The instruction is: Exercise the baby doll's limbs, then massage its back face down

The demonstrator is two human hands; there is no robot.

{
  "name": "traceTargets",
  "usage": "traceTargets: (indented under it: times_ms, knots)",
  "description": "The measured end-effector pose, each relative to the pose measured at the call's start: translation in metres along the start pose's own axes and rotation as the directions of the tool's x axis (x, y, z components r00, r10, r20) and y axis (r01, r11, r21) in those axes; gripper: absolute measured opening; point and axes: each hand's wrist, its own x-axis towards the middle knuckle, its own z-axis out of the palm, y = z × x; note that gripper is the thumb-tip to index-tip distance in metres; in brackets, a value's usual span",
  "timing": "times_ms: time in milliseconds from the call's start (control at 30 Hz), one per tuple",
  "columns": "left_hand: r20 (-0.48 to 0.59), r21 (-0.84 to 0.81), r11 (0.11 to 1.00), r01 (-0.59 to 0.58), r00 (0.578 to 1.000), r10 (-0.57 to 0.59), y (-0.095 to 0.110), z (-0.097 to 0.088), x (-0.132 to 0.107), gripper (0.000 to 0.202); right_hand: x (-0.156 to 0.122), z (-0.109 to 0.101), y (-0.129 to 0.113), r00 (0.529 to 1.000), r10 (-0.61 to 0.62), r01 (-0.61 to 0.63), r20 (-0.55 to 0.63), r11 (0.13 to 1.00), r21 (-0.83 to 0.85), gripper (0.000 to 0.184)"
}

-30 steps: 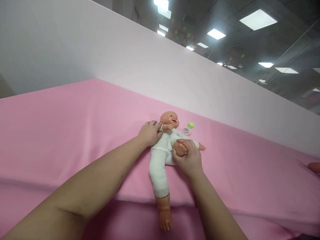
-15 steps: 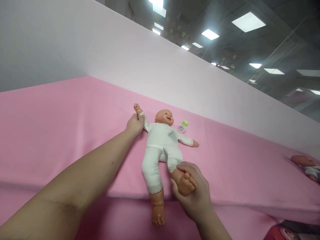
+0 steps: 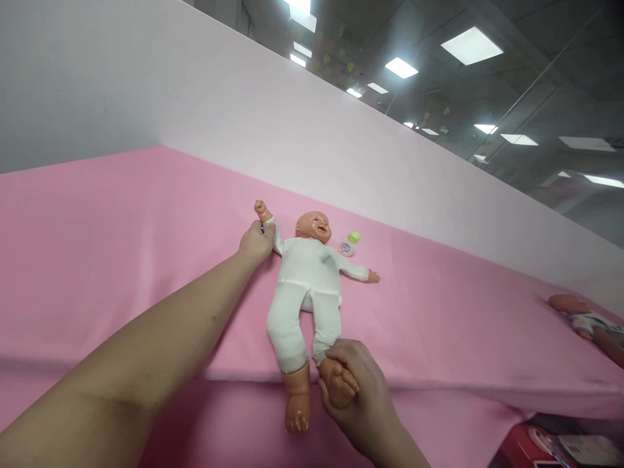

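A baby doll (image 3: pixel 311 265) with a white cloth body lies on its back on the pink-covered table, head toward the wall and feet over the front edge. My left hand (image 3: pixel 257 243) is closed round the doll's raised arm, just below its small fist. My right hand (image 3: pixel 358 383) grips the doll's other-side leg at the ankle, with the bare foot showing between thumb and fingers. The doll's free leg hangs past the edge, and its free arm stretches out to the right. Beside its head lies a small clear bottle (image 3: pixel 349 244) with a green cap.
The pink cover (image 3: pixel 453 312) drapes over the table's front edge. A white wall (image 3: pixel 273 123) rises behind, with glass above it reflecting ceiling lights. At the far right lies another doll (image 3: pixel 580 317), and a red object (image 3: pixel 529 445) sits below the table edge at lower right.
My right hand has lowered the doll's leg toward the table edge and straightened it. My left hand keeps its hold on the arm. The whole view has shifted slightly.
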Motion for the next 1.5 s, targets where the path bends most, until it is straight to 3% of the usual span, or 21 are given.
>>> traceTargets:
  times_ms: [167, 300, 433, 567, 700, 833, 1000, 1233, 1500]
  knots:
    - [0.017, -0.012, 1.000, -0.014, 1.000, 0.014, 0.003, 0.001, -0.005, 0.047, 0.007, -0.005, 0.000, 0.999, -0.021, 0.023, -0.032, 0.999, 0.045, 0.023]
    - [0.036, 0.018, 0.989, -0.146, 0.989, 0.145, 0.009, 0.001, -0.013, 0.045, 0.022, -0.012, 0.003, 0.993, -0.048, 0.058, -0.106, 0.993, 0.100, 0.034]
    - [0.114, 0.127, 0.938, -0.324, 0.944, 0.310, 0.019, -0.001, -0.025, 0.045, 0.050, -0.019, 0.007, 0.987, -0.080, 0.093, -0.137, 0.991, 0.095, 0.033]
    - [0.240, 0.216, 0.863, -0.457, 0.882, 0.407, 0.026, -0.001, -0.036, 0.060, 0.084, -0.020, 0.016, 0.976, -0.101, 0.115, -0.194, 0.991, 0.063, 0.033]
    - [0.302, 0.227, 0.825, -0.518, 0.843, 0.446, 0.027, 0.001, -0.039, 0.067, 0.110, -0.013, 0.035, 0.971, -0.067, 0.085, -0.229, 0.994, 0.068, 0.033]
    - [0.330, 0.240, 0.818, -0.523, 0.836, 0.438, 0.027, 0.001, -0.036, 0.065, 0.123, 0.000, 0.058, 0.979, 0.017, 0.000, -0.203, 0.997, 0.082, 0.033]
    - [0.327, 0.236, 0.819, -0.522, 0.837, 0.440, 0.028, 0.002, -0.036, 0.065, 0.125, 0.012, 0.069, 0.983, 0.082, -0.066, -0.165, 0.993, 0.097, 0.030]
    - [0.292, 0.199, 0.854, -0.481, 0.861, 0.417, 0.024, 0.004, -0.033, 0.067, 0.115, 0.007, 0.058, 0.974, 0.145, -0.119, -0.176, 0.982, 0.149, 0.030]
    - [0.152, 0.198, 0.891, -0.409, 0.911, 0.385, 0.019, 0.001, -0.022, 0.047, 0.062, -0.013, 0.036, 0.977, 0.120, -0.091, -0.174, 0.981, 0.169, 0.034]
